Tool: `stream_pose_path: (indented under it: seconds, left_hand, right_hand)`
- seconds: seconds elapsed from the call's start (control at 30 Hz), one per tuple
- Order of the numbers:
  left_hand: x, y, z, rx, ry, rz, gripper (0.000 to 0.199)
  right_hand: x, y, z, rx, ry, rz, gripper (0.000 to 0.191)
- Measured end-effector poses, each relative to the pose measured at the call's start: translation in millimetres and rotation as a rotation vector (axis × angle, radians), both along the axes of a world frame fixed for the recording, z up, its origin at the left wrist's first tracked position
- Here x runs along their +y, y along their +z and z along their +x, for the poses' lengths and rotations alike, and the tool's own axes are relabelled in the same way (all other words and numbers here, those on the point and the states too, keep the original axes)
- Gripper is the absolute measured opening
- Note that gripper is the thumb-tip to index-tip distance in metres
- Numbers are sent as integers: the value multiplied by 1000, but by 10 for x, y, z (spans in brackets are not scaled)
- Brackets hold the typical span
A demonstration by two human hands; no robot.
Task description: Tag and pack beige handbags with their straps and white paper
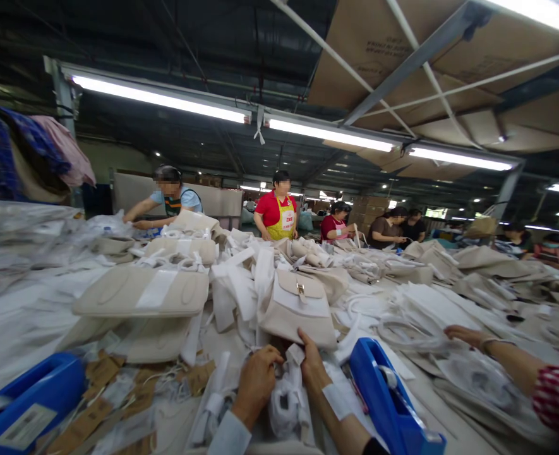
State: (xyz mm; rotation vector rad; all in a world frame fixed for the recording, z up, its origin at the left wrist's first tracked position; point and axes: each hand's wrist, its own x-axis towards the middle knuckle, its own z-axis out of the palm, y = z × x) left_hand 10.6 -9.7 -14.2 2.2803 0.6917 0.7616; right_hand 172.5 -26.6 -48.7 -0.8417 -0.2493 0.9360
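A small beige handbag [302, 319] with a flap and a gold clasp tilts up in front of me. My right hand [311, 363] grips its lower edge, thumb on the front and the other fingers hidden beneath. Just left of it, my left hand [259, 382] is closed with curled fingers below the bag; what they hold, if anything, is hidden. Between my wrists lies a bundle wrapped in white plastic [283, 404]. A white patch is stuck on my right forearm.
Blue tape dispensers stand at right [388, 395] and left [37, 404]. Brown tags [102, 373] lie near several beige bags [141, 291] and white wrapping. Another person's hand [468, 335] reaches in from the right. Several people work across the table under tube lights.
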Motion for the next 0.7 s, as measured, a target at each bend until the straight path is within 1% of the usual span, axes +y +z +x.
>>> stream_pose_path:
  seconds: [0.07, 0.13, 0.23, 0.3, 0.4, 0.6, 0.7]
  left_hand:
    - [-10, 6, -4, 2, 2, -1, 45]
    - [-27, 23, -10, -1, 11, -15, 45]
    - [-56, 54, -16, 2, 31, -56, 44]
    - [-70, 60, -12, 2, 40, -76, 44]
    - [-75, 34, 4, -1, 49, -95, 43]
    - [-47, -22, 21, 50, 35, -120, 46]
    - [-31, -41, 21, 44, 1, -160, 46]
  right_hand:
    - [15, 33, 18, 65, -65, 6, 27]
    - [45, 103, 78, 108, -102, 26, 24]
    - [135, 269, 245, 140, -125, 78, 25]
    - [248, 406, 385, 142, -126, 115, 26]
    - [535, 643, 610, 126, -115, 151, 24]
    - [1355, 1176, 1093, 79, -106, 142, 18]
    - [1603, 1359, 1229, 25, -129, 98, 28]
